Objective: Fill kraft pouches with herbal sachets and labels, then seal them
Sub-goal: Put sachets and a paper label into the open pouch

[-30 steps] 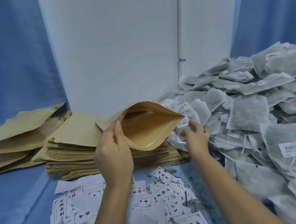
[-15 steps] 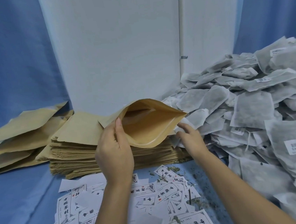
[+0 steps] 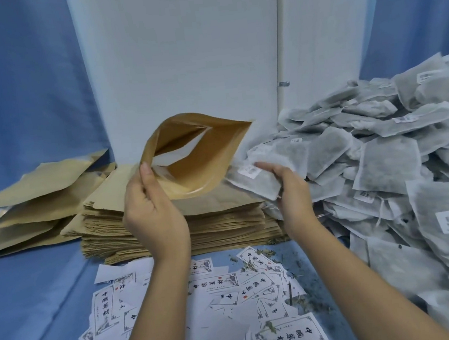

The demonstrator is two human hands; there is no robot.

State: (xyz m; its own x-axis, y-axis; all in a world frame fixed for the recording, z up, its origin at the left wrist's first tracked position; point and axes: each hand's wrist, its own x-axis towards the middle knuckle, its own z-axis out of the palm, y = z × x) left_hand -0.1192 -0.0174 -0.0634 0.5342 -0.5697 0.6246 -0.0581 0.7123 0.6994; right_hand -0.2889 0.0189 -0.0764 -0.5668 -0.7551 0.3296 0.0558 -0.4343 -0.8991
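Observation:
My left hand (image 3: 153,213) pinches the near lip of an open kraft pouch (image 3: 202,155), held up with its mouth gaping toward me and to the right. My right hand (image 3: 289,188) grips a grey herbal sachet (image 3: 254,179) with a small white tag, just right of the pouch mouth. A tall stack of flat kraft pouches (image 3: 223,219) lies under both hands. Loose printed labels (image 3: 231,293) cover the blue table in front of me.
A big heap of grey sachets (image 3: 383,167) fills the right side. More kraft pouches (image 3: 36,206) lie spread at the left. A white panel (image 3: 179,63) stands behind, blue cloth on either side. Herb crumbs (image 3: 303,294) lie scattered among the labels.
My right hand has pulled a sachet out of the heap and lifted it toward the pouch mouth. My left hand has raised and tilted the pouch, so its mouth faces more to the right.

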